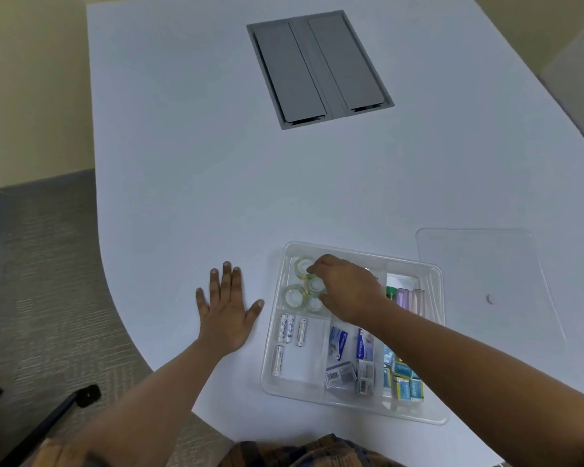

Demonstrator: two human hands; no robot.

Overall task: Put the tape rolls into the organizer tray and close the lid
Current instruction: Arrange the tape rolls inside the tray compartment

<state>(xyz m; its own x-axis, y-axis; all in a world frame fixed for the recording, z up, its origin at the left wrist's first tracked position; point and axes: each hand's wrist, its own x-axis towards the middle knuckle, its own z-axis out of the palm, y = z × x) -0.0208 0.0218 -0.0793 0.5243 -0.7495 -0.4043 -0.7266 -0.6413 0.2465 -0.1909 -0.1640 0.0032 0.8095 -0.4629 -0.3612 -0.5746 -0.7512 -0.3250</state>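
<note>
Right hand (pixel 348 288) over clear tape rolls (pixel 295 295) in tray (pixel 432 335).

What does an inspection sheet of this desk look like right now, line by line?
Surface: white table, grey hatch panel set in its far part.
Job's things: tape rolls in far-left compartment of clear organizer tray; lid off, lying right of tray.
Clutter: batteries, small packets in other compartments.
Grippers: left hand flat on table; right hand over tape rolls, grip unclear.
Cables: nothing seen.
Surroundings: grey carpet, beige wall.
</note>
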